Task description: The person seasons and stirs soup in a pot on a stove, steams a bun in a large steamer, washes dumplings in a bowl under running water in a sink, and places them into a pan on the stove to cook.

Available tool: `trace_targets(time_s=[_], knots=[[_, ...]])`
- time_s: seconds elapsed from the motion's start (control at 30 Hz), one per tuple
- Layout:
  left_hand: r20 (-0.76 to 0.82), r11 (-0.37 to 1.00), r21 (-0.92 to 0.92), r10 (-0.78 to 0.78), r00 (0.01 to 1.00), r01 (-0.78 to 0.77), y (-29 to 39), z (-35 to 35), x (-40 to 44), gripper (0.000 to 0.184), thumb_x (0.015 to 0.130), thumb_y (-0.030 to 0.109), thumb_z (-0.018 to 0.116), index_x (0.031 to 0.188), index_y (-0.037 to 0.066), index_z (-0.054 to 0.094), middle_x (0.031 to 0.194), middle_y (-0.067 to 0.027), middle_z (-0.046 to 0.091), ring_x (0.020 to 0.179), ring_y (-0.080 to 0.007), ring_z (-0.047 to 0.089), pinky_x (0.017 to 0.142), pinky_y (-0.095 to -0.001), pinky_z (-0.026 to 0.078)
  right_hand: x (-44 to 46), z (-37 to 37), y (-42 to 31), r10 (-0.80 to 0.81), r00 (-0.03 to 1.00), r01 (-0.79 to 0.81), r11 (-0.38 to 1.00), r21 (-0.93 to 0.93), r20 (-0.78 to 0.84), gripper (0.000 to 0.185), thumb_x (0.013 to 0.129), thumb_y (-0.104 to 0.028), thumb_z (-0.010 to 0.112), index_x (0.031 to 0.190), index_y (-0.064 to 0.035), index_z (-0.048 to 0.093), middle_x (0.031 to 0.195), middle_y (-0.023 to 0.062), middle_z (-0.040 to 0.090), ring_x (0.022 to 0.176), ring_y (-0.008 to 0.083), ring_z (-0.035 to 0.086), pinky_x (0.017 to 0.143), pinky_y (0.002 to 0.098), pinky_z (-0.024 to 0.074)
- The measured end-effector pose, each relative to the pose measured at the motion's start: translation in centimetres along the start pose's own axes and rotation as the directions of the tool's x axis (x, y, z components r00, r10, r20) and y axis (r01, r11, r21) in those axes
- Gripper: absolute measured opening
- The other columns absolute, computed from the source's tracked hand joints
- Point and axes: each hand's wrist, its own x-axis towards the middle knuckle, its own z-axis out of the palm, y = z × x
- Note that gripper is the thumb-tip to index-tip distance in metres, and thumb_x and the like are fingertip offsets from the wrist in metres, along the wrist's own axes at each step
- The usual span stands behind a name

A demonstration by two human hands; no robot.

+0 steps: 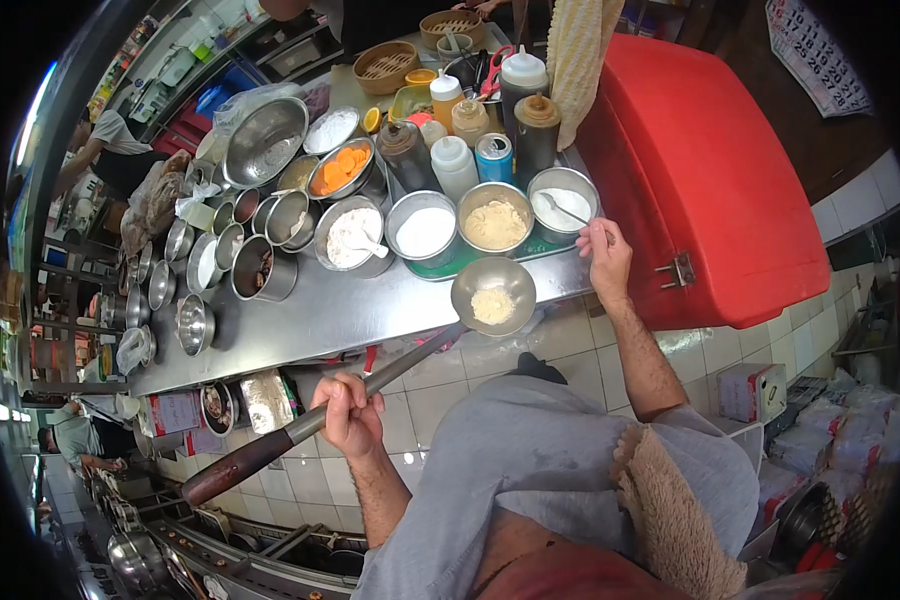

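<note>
On the steel table (340,312), a green tray (458,263) is placed near the front edge, and the other things are located from it here. By the left hand (348,415), a long-handled ladle (405,365) is grasped, with the fingers closed around the shaft near its dark wooden grip. The bowl of the ladle is held just in front of the tray, and in it a small heap of pale yellow powder (493,306) is carried.

By the right hand (605,255), a metal spoon (567,211) is pinched at the end of its handle, at the right end of the tray. The spoon is dipped into a steel container of white seasoning (547,211), whose exact kind cannot be told. In the middle of the tray, a steel container of yellow powder (495,224) is set, and at its left end a steel container of white powder (423,230).

To the left of the tray, a white scoop (370,245) is rested in another steel container. Behind the tray, a blue can (494,160) and squeeze bottles (454,168) are grouped. To its right, a large red box (705,180) is seen, fitted with a metal latch (678,270).
</note>
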Motion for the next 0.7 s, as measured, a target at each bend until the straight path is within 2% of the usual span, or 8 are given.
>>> trace_targets(time_s=[0.13,0.2,0.3,0.53,0.6,0.7], knots=[[-0.015,1.0,0.014,0.004,1.0,-0.003,-0.3,0.1,0.0,0.03,0.088,0.019,0.046,0.062,0.01,0.036,0.055,-0.002,0.035,0.043,-0.0083,0.03,0.035,-0.0227,0.037,-0.3,-0.1,0.3,0.022,1.0,-0.022,0.998,0.06,-0.001,0.022,0.091,-0.018,0.046,0.093,0.0025,0.054,0.075,0.0078,0.06,0.06,0.0098,0.055,0.051,0.0218,0.0438],[0.027,0.996,-0.092,-0.004,1.0,0.007,-0.5,-0.6,-0.3,0.022,0.087,0.014,0.047,0.069,0.004,0.042,0.059,-0.0066,0.041,0.047,-0.0122,0.038,0.039,-0.0253,0.04,-0.7,-0.2,0.2,0.112,0.993,-0.103,0.975,0.197,-0.035,0.023,0.092,-0.019,0.046,0.093,0.0026,0.053,0.075,0.0084,0.059,0.06,0.0105,0.056,0.051,0.0214,0.0446],[0.008,1.0,-0.004,-0.002,1.0,0.002,-0.2,0.3,-0.1,0.027,0.088,0.018,0.046,0.063,0.01,0.037,0.055,-0.0019,0.035,0.043,-0.0082,0.03,0.035,-0.0229,0.039,-0.4,-0.4,0.6,0.137,0.988,-0.109,0.946,0.304,-0.069,0.023,0.091,-0.02,0.046,0.094,0.0028,0.051,0.075,0.0094,0.059,0.061,0.012,0.058,0.051,0.0219,0.0459],[0.036,0.999,-0.027,-0.018,0.999,0.019,-0.6,0.5,-0.1,0.027,0.088,0.019,0.046,0.065,0.008,0.038,0.056,-0.0024,0.036,0.044,-0.0086,0.032,0.035,-0.0233,0.039,0.2,-0.8,0.2,0.149,0.982,-0.096,0.925,0.369,-0.117,0.023,0.091,-0.02,0.048,0.094,0.0029,0.05,0.075,0.011,0.059,0.059,0.0141,0.059,0.05,0.0227,0.0471],[0.058,0.994,-0.097,-0.055,0.997,0.06,-0.7,0.3,-0.2,0.022,0.086,0.015,0.047,0.067,0.005,0.042,0.059,-0.0063,0.042,0.046,-0.0125,0.039,0.039,-0.0253,0.041,0.1,-1.2,-0.3,0.155,0.978,-0.091,0.919,0.383,-0.138,0.023,0.09,-0.019,0.048,0.094,0.0031,0.05,0.075,0.0117,0.059,0.058,0.0145,0.058,0.049,0.0225,0.047],[0.088,0.994,-0.085,-0.054,0.995,0.062,-0.8,0.5,-0.1,0.022,0.086,0.014,0.047,0.067,0.005,0.042,0.059,-0.0061,0.042,0.047,-0.0123,0.039,0.039,-0.0251,0.042,-0.2,-1.9,-0.7,0.18,0.97,-0.099,0.906,0.411,-0.163,0.022,0.09,-0.018,0.049,0.094,0.0034,0.05,0.074,0.0126,0.058,0.058,0.0164,0.058,0.049,0.0239,0.0467]])
